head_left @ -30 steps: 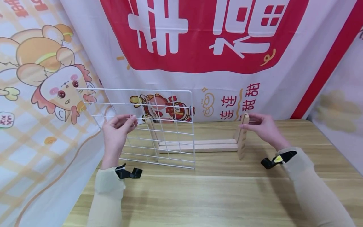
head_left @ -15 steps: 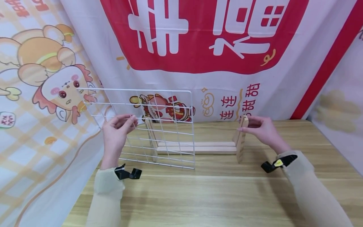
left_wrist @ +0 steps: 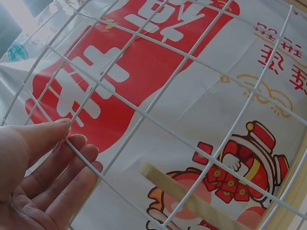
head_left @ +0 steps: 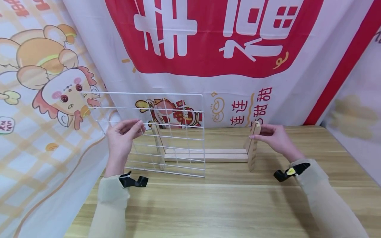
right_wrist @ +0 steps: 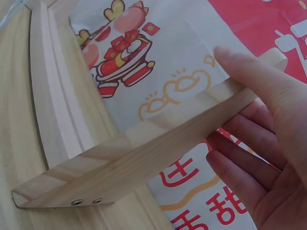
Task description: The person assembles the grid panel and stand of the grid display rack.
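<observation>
My left hand pinches a wire of a white wire grid panel between thumb and fingers, holding it upright. Through its mesh shows the left upright of a pale wooden stand. Two parallel bars join that upright to a matching right upright, which leans outward. My right hand grips the top end of the right upright, thumb on one face and fingers behind it. Two screw heads show near its lower end in the right wrist view.
The stand is on a wood-grain table, in front of a white and red printed cloth hanging at the back. Another printed cloth hangs at the left. Black wrist straps with small cameras sit over both sleeves.
The right hand has shifted the wooden stand slightly left and toward me, keeping its grip. The left hand stays in place; the grid's right edge has moved barely rightward.
</observation>
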Action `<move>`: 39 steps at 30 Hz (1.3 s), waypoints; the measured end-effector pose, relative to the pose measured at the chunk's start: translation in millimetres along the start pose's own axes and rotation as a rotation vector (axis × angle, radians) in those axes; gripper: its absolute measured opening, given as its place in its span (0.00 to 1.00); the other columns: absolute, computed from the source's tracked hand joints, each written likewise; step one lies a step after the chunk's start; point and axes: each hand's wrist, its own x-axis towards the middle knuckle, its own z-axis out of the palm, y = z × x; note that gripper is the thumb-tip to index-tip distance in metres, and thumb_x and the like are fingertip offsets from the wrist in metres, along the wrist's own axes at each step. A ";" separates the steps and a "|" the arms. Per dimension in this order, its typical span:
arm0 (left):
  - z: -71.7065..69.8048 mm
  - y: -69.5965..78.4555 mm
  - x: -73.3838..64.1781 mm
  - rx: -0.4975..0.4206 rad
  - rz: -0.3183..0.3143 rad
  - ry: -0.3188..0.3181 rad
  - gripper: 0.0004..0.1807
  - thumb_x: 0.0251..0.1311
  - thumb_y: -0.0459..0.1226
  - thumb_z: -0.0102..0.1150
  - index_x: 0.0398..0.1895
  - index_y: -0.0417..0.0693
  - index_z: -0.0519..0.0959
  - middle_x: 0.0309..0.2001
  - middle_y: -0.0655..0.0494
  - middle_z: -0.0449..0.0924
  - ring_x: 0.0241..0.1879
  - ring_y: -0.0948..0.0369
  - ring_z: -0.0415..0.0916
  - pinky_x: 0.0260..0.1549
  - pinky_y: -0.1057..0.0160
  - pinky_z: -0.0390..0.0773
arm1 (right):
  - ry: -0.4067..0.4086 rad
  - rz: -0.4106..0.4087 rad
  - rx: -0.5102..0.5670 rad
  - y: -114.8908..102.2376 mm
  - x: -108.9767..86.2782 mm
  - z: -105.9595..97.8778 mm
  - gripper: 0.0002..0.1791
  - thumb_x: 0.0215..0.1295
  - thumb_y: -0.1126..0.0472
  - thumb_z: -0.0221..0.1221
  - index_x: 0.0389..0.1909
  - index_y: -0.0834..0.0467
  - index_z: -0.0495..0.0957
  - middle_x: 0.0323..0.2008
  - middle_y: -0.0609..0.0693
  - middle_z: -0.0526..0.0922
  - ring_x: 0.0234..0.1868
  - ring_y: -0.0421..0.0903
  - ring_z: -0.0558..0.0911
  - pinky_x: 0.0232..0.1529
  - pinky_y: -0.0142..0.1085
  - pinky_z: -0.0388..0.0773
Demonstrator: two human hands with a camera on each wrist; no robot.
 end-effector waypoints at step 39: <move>97.9 49.3 24.3 -0.032 -0.108 -0.073 0.14 0.63 0.33 0.70 0.50 0.37 0.85 0.41 0.41 0.87 0.38 0.50 0.88 0.38 0.59 0.87 | -0.066 -0.034 0.083 22.1 2.1 7.3 0.33 0.61 0.47 0.73 0.62 0.61 0.79 0.52 0.59 0.85 0.49 0.43 0.84 0.48 0.30 0.81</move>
